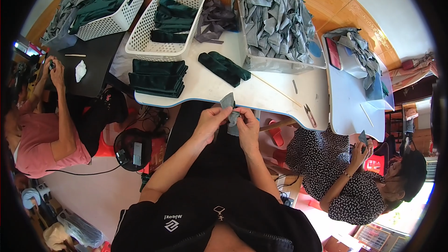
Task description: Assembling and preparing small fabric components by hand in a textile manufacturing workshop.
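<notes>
My left hand and my right hand meet just in front of the table's near edge. Both are closed, pinching a grey fabric strip between them. One pointed end of the strip sticks up above the fingers, and more of it hangs below. A dark bit shows by the fingertips, too small to make out. Beyond my hands, a folded dark green velvety piece lies on the white table. To its left sits a stack of similar green pieces.
A white basket of green fabric and a clear bin heaped with grey strips stand behind. A thin stick and small scissors lie to the right. Co-workers sit at left and right. A fan stands below left.
</notes>
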{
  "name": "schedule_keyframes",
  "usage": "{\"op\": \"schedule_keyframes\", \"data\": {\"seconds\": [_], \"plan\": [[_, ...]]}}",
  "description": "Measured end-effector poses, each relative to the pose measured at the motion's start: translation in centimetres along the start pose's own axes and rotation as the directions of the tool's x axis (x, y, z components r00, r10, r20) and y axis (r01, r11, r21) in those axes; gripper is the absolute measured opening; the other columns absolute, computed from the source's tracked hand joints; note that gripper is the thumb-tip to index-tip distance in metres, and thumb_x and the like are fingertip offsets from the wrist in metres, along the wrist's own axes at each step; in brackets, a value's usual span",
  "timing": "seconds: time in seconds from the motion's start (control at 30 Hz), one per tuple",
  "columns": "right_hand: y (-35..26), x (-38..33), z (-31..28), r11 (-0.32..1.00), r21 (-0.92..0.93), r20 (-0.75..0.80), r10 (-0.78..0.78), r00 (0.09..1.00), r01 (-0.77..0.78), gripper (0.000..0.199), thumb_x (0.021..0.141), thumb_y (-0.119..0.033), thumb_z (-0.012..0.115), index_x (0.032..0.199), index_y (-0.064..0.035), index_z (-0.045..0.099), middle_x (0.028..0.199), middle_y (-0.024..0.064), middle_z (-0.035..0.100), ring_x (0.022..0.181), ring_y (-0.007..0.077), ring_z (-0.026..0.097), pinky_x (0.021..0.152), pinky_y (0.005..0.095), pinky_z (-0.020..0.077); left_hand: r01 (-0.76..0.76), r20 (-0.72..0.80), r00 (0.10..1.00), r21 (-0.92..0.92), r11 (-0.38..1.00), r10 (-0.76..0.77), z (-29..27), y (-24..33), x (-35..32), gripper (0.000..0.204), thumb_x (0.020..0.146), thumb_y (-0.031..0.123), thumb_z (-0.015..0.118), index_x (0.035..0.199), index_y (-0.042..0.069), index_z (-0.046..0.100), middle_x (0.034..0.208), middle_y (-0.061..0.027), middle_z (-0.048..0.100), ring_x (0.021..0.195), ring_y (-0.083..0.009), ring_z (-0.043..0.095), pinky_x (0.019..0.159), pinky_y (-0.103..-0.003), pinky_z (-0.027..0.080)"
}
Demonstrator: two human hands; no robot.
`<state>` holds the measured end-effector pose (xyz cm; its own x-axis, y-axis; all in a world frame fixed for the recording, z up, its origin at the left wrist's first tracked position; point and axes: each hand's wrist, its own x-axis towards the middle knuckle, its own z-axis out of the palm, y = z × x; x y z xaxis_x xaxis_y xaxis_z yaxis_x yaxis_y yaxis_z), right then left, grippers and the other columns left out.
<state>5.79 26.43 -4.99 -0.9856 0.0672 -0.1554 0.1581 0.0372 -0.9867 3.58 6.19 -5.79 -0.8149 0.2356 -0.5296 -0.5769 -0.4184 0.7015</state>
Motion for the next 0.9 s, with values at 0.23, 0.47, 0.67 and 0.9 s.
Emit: {"op": "schedule_keyframes", "data": {"seconds": [0.23, 0.47, 0.67, 0.9], "plan": [[2.7, -1.0, 1.2, 0.991, 0.088, -0.101, 0.111, 0.989, -0.102, 0.021, 0.125, 0.0, 0.082, 0.145, -0.0024, 0.086, 0.127, 0.0018, 0.082, 0.11, 0.0102, 0.072, 0.098, 0.0324, 0.0599, 0.035, 0.002, 0.999, -0.126, 0.991, -0.035, 2.5, -0.3, -1.8, 0.028, 0.123, 0.029, 0.106, 0.127, 0.002, 0.098, 0.109, -0.0016, 0.09, 0.098, -0.0089, 0.078, 0.089, -0.031, 0.059], [3.0, 0.9, 1.4, 0.984, -0.118, -0.121, -0.15, 0.981, 0.135, 0.03, 0.121, 0.005, 0.081, 0.147, -0.0018, 0.093, 0.133, 0.0076, 0.079, 0.124, 0.0206, 0.078, 0.11, 0.0359, 0.0628, 0.091, 0.06, 0.995, -0.129, 0.987, -0.084, 1.3, -4.7, -0.8, 0.029, 0.131, 0.032, 0.096, 0.142, 0.005, 0.095, 0.131, -0.0044, 0.093, 0.118, -0.0135, 0.083, 0.105, -0.038, 0.066], [2.1, -0.6, 4.7, 0.982, -0.186, -0.259, -0.086, 0.962, 0.037, 0.025, 0.123, 0.0, 0.087, 0.147, 0.0001, 0.094, 0.129, 0.0079, 0.076, 0.123, 0.0214, 0.078, 0.11, 0.0354, 0.0623, -0.275, -0.207, 0.923, 0.24, 0.931, 0.325, 0.9, -7.1, 1.6, 0.047, 0.139, 0.04, 0.081, 0.12, -0.002, 0.078, 0.105, -0.0119, 0.079, 0.098, -0.0199, 0.07, 0.088, -0.044, 0.059], [5.5, -3.6, 3.6, 0.881, 0.333, 0.223, 0.273, 0.936, -0.336, 0.016, 0.131, -0.021, 0.092, 0.131, -0.0054, 0.096, 0.113, -0.0048, 0.074, 0.095, 0.0111, 0.064, 0.088, 0.0342, 0.0524, -0.338, -0.028, 0.908, 0.536, 0.773, 0.417, -3.5, -2.7, 2.2, 0.06, 0.137, 0.04, 0.081, 0.097, -0.003, 0.07, 0.087, -0.0128, 0.063, 0.083, -0.0223, 0.059, 0.08, -0.047, 0.054]]}}
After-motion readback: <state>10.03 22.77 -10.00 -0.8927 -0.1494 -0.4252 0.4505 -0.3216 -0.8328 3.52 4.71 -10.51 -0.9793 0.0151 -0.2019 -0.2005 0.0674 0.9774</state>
